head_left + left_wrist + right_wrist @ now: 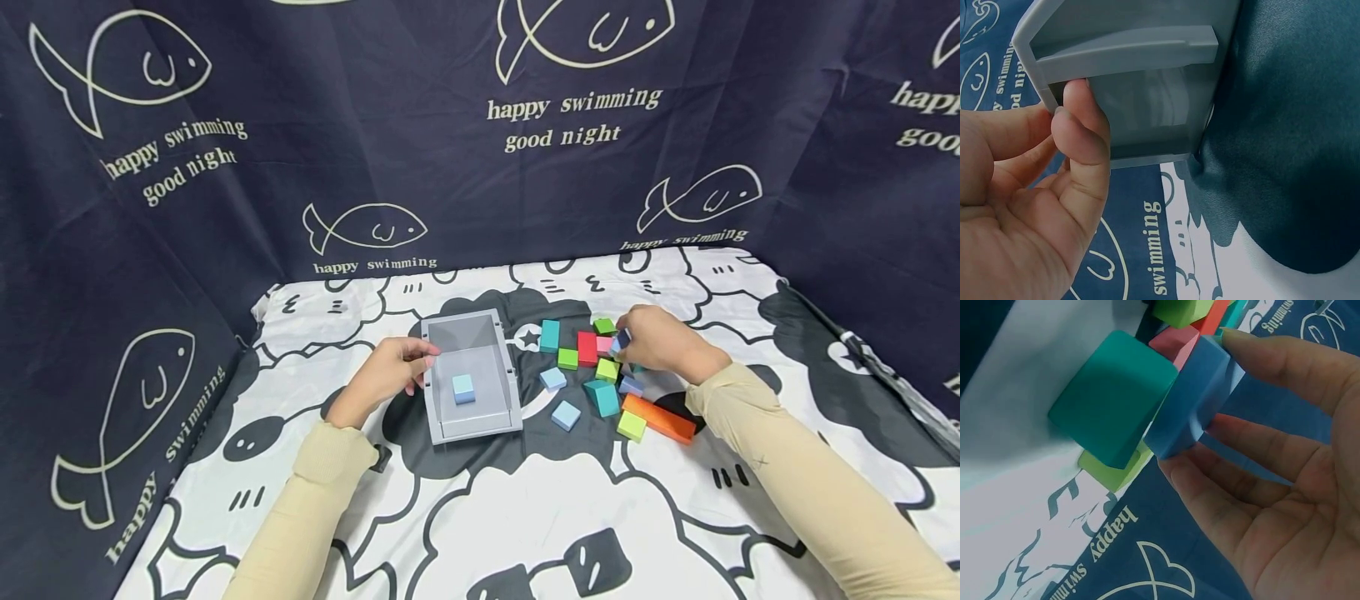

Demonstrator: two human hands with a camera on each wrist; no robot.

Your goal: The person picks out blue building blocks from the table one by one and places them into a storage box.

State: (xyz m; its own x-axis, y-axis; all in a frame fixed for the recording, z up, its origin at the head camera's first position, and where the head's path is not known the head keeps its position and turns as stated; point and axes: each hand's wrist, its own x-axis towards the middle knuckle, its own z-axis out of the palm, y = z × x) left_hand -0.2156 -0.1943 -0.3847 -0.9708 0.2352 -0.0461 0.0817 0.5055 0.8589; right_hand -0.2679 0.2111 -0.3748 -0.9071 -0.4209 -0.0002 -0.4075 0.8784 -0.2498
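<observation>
My left hand (pixel 386 371) is at the left side of a grey plastic box (pixel 513 387), pinching its edge between thumb and fingers, as the left wrist view shows. Inside the box lies one light blue block (pixel 463 388). On the right, my right hand (pixel 660 337) holds a blue block (pixel 1190 397) by its edges between thumb and fingertips. That block is tilted, close beside a teal block (pixel 1113 400) and a pink block (pixel 1175 344) in the right wrist view.
Loose blocks spread between box and right hand: a red block (pixel 587 348), teal wedge (pixel 602 397), long orange block (pixel 660 419), two light blue ones and several green ones. A sheep-print cloth (pixel 525 517) covers the surface; a dark fish-print curtain (pixel 450 167) hangs behind.
</observation>
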